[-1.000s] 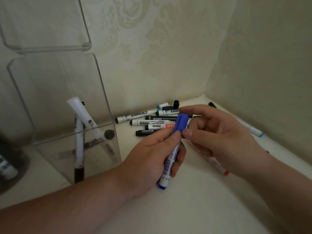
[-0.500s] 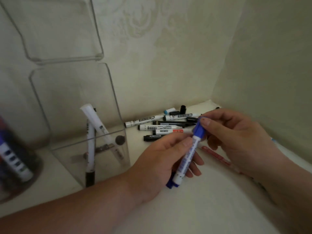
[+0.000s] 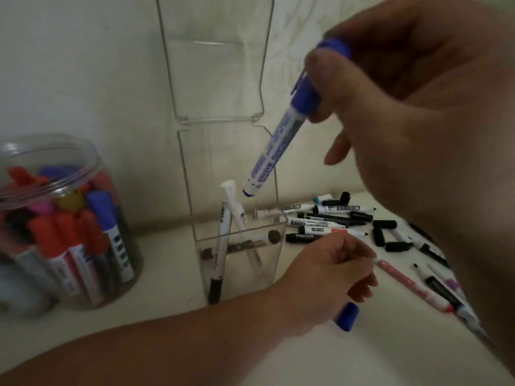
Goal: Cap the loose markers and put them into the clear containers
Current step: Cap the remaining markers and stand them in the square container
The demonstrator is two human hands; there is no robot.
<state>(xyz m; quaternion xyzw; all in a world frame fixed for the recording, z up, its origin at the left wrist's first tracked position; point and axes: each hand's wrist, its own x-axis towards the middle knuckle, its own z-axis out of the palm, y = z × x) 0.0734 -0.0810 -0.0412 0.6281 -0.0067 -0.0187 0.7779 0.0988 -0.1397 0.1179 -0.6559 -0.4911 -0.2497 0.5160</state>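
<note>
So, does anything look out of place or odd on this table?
Yes. Several black caps lie loose beside uncapped markers at the right, and a blue cap shows under the left hand; whether it is held, I cannot tell.

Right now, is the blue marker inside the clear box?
Not yet. The right hand holds the blue marker tilted, its lower end above the clear container.

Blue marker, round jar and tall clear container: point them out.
Blue marker (image 3: 274,146): head view, printed barrel.
Round jar (image 3: 55,186): head view, front rim.
Tall clear container (image 3: 239,277): head view, front wall.
</note>
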